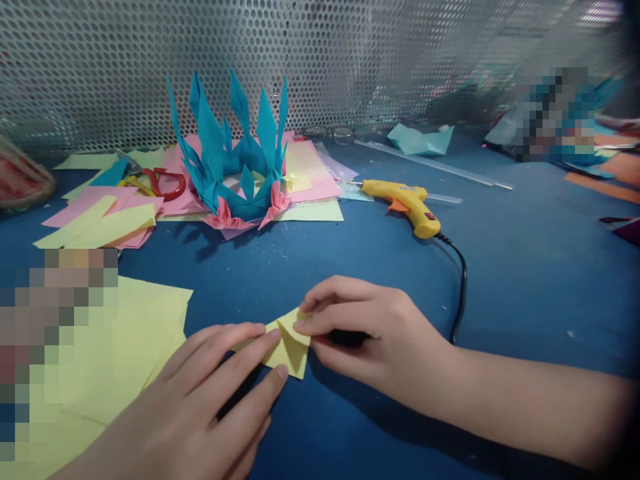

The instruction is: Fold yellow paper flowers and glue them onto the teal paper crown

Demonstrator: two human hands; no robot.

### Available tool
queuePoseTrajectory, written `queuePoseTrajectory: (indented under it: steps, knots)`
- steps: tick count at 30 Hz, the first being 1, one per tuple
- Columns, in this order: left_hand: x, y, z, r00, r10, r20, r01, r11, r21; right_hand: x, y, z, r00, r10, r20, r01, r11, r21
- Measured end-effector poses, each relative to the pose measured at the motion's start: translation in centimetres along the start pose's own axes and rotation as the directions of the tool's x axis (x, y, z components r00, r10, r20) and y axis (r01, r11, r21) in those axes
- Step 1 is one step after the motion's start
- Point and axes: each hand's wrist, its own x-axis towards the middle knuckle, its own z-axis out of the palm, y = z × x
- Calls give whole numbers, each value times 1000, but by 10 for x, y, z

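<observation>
The folding of a small yellow paper piece point(295, 355) looks, as a judgement, partway along: creases and overlapping layers are in it, but a triangular flap is raised on its face and has not yet been pressed flat. By contrast, the teal paper crown point(245, 206) appears fully assembled, with tall pointed spikes around its band and pink paper flowers point(225, 215) at its front. The yellow piece lies on the blue tabletop point(310, 253) in front of the crown, slightly to its right, on the wearer's side. It is pale, matte and angular, with a shadowed fold under the flap and a lower corner pointing toward the wearer; its left end is partly covered by fingers. The right hand point(387, 327) pinches the piece's upper right edge between thumb and fingers. The left hand point(200, 400), fingers spread, rests its fingertips on the left and lower parts, steadying the paper; whether it also pinches it cannot be told. Larger yellow sheets point(145, 320) lie in front of the crown to its left, beside the left hand. Right of the crown is a yellow hot glue gun point(417, 205); left of it, red-handled scissors point(163, 183) rest among coloured paper scraps point(90, 217).
</observation>
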Motion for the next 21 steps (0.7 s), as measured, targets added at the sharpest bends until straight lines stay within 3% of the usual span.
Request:
queuePoseTrajectory:
  steps: [3,5,8,13,21]
  knots:
    - [2,0,0,1000,-7,13,7,1000,0,1,1,-7,972,-208,108,224,960,-170]
    - [2,1,-2,999,-28,18,28,1000,-10,4,1,-12,916,-315,247,377,885,-272]
    - [2,1,-4,997,-38,64,39,999,-23,7,2,-17,860,-334,385,470,813,-343]
    - [1,-1,-7,990,13,138,-10,1000,-22,7,1,-17,807,-463,368,578,746,-329]
    - [-4,-1,-1,991,57,122,-71,991,111,10,1,-17,755,-545,363,653,676,-342]
